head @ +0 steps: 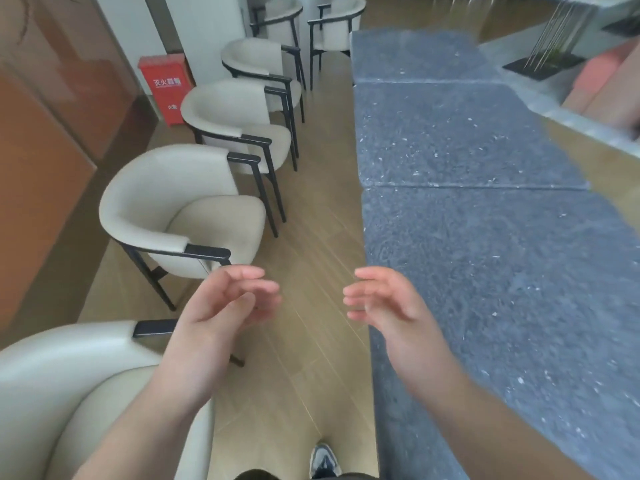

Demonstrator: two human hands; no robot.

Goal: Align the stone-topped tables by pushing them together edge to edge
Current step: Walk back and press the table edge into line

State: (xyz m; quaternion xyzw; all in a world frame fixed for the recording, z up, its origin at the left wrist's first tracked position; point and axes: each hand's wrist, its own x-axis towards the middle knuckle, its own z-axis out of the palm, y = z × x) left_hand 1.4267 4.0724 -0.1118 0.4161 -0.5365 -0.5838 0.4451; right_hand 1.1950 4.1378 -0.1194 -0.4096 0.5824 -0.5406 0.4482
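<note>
Three grey speckled stone-topped tables stand in a row on the right, running away from me. The nearest table [512,292] meets the middle table [450,133] along a thin seam, and the far table [415,57] joins the middle one the same way. My left hand [228,299] hangs in the air over the wooden floor, fingers loosely curled, holding nothing. My right hand [381,299] hovers at the nearest table's left edge, fingers relaxed and empty; whether it touches the stone I cannot tell.
A line of cream armchairs with black frames runs along the left: one at the bottom left [69,393], one beside my left hand [180,209], more behind [235,116]. A red cabinet [166,84] stands against the wall. A strip of wooden floor [311,237] lies between chairs and tables.
</note>
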